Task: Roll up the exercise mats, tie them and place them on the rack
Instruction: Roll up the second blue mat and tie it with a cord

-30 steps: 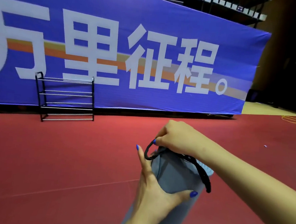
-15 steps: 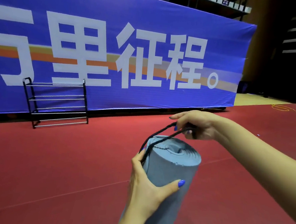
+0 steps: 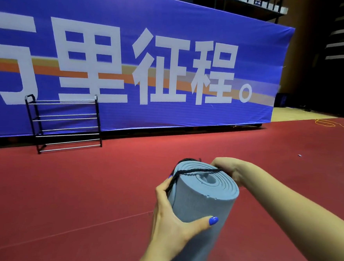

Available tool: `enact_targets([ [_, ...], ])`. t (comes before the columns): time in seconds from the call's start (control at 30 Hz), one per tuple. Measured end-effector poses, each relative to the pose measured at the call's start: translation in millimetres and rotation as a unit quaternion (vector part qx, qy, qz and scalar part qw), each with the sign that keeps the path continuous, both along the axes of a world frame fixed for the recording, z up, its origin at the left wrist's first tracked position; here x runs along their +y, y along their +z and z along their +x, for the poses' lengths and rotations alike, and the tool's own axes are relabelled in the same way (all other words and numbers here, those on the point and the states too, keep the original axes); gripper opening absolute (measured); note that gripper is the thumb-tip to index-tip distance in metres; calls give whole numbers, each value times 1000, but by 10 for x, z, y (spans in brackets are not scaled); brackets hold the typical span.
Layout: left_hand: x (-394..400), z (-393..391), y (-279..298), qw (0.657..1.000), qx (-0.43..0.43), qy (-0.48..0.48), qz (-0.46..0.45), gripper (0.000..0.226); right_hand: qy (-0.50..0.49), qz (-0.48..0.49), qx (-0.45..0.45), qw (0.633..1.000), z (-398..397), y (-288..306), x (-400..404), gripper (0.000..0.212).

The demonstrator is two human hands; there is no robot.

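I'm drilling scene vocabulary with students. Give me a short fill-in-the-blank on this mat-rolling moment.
1. The rolled mat is coloured ____.
2. A black cord lies across the roll's ____ end.
3. The left hand grips the mat; the right hand holds the ____.
4. The rack stands against a ____ banner.

Missing words: blue; top; cord; blue

Rack [image 3: 65, 127] on red floor [image 3: 81, 195]
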State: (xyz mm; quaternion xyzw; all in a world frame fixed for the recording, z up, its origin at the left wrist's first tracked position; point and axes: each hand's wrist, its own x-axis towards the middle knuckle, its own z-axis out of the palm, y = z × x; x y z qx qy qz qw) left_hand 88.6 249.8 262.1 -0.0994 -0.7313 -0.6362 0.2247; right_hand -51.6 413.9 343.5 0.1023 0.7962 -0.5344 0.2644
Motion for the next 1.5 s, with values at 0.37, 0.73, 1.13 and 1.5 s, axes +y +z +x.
enact_targets([
  [0.37, -78, -83, 39, 1000, 11, 12, 1, 130, 123, -105, 24, 987, 178, -85, 318, 21],
  [0.73, -14, -101, 18, 1000, 13, 20, -11, 99, 62, -244, 226, 941, 531, -37, 324, 33],
  [1.13, -56, -174, 3, 997, 34, 66, 6, 92, 147, -51, 495, 855, 783, -67, 295, 12],
  [1.5, 0, -275, -16, 999, 16, 47, 14, 97, -102, 144, 559, 810, 1068, -242, 181, 22],
])
